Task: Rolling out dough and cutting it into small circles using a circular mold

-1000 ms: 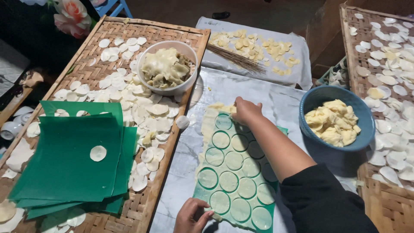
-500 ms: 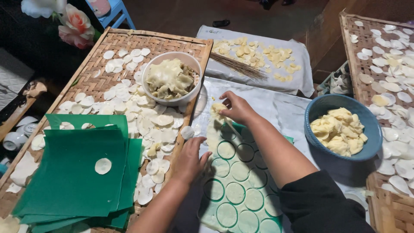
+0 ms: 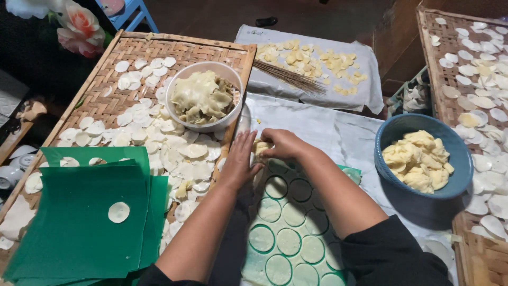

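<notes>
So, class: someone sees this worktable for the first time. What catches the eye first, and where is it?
First, the two hands meeting at the centre, the left hand and right hand gathering pale dough scraps at the far end of a green sheet covered in cut dough circles. Next, the white bowl of dough on the woven tray at left, and the blue bowl of yellowish pieces at right.

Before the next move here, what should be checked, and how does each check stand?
1. Both hands on the dough scrap: ok; left hand and right hand meet at the far end of the green sheet.
2. Cut rounds lying flat on the sheet: ok.
3. White bowl within reach: ok, just beyond the hands.
4. Blue bowl holding dough: ok.
5. Scrap fully lifted off the sheet: cannot tell, fingers hide it.
</notes>
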